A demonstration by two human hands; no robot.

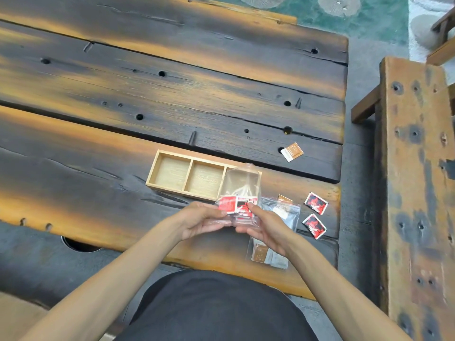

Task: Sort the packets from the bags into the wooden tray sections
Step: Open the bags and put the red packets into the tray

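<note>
My left hand (202,217) palm-up gripping a clear bag (242,190) of red packets (227,204), my right hand (264,227) pinching its other side, forearms converging above the desk (98,180), wooden tray (172,172) just beyond.

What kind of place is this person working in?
Probably a rustic seating area, perhaps a teahouse or patio: a heavy weathered plank table, a matching wooden bench, and green flooring with round stepping stones.
</note>
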